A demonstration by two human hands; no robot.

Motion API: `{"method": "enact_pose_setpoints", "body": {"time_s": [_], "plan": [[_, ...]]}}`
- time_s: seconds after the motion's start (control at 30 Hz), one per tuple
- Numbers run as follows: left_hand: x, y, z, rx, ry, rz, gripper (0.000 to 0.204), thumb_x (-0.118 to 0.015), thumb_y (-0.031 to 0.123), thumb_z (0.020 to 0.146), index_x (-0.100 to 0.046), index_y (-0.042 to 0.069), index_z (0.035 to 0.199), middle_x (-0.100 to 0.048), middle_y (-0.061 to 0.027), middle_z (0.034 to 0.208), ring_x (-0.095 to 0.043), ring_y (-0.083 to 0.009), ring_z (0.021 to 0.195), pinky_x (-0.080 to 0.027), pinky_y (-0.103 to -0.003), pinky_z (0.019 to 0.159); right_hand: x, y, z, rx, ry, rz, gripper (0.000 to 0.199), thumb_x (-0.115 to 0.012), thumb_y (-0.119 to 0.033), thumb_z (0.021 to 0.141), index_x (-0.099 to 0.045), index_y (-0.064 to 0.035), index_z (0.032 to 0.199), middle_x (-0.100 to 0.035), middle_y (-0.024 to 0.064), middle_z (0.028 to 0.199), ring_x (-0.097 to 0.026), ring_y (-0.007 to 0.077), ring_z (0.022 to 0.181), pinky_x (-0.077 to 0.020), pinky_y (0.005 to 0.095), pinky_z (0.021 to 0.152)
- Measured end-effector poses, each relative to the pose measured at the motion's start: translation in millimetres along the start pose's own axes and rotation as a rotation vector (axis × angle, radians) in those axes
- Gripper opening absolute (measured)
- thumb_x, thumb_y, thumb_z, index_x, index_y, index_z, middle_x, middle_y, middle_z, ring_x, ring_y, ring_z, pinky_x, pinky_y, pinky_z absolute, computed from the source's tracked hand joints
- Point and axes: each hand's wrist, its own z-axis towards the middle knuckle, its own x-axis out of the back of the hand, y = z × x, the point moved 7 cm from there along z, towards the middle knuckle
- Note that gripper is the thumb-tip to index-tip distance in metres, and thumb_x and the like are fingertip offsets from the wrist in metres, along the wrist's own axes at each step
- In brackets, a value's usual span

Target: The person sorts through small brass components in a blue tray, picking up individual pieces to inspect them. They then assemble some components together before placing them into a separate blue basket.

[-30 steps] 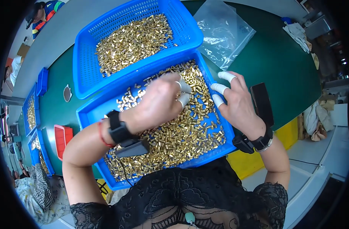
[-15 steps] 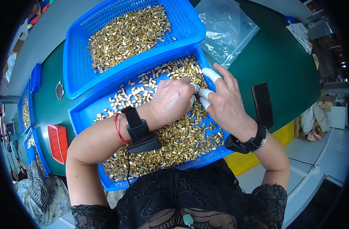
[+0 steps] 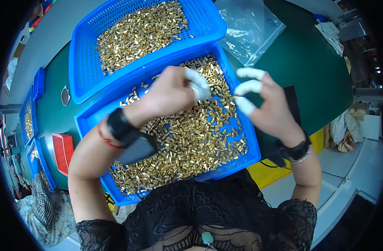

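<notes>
A blue plastic basket (image 3: pixel 91 125) right in front of me holds a loose pile of small brass parts (image 3: pixel 191 142). My left hand (image 3: pixel 166 96) hovers over the pile, its back to the camera and its fingers curled, with white finger cots on the tips; whatever is inside it is hidden. My right hand (image 3: pixel 268 111), also in white finger cots, is raised over the basket's right rim. Its thumb and forefinger pinch one small brass part (image 3: pixel 235 97). The two hands are a short gap apart. Each wrist carries a black band.
A second blue basket (image 3: pixel 84 71) of brass parts (image 3: pixel 141 29) stands behind the near one on the green table (image 3: pixel 308 58). A clear plastic bag (image 3: pixel 250 29) lies at the back right. More blue trays (image 3: pixel 32 121) and a red tray (image 3: pixel 62 152) sit at the left.
Both hands have risen off the pile and drawn apart from where their fingertips met. The right hand now pinches one brass part.
</notes>
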Motion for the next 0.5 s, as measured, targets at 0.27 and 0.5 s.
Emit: {"method": "enact_pose_setpoints", "body": {"time_s": [0.27, 0.5], "plan": [[-28, -15, -18, 0.009, -0.034, 0.179, 0.012, -0.066, 0.011, 0.078, -0.067, 0.000, 0.083, -0.062, -0.0146, 0.067, -0.063, -0.0290, 0.062, -0.051, -0.041, 0.060, -25, 24, -23, -0.483, -0.197, 0.428, 0.013, -0.070, -0.007, 0.077, -0.068, -0.0028, 0.089, -0.063, 0.0097, 0.091, -0.064, 0.0213, 0.080, -0.0497, 0.0351, 0.060], [-56, -5, -18, -0.290, 0.057, 0.672, 0.009, -0.065, 0.009, 0.074, -0.065, 0.001, 0.077, -0.063, -0.0175, 0.071, -0.065, -0.0367, 0.072, -0.053, -0.047, 0.067, -51, -6, -20, 0.069, -0.190, -0.488, 0.016, -0.073, -0.011, 0.074, -0.071, -0.0035, 0.088, -0.056, 0.0099, 0.073, -0.061, 0.0260, 0.071, -0.0487, 0.0397, 0.058]]}}
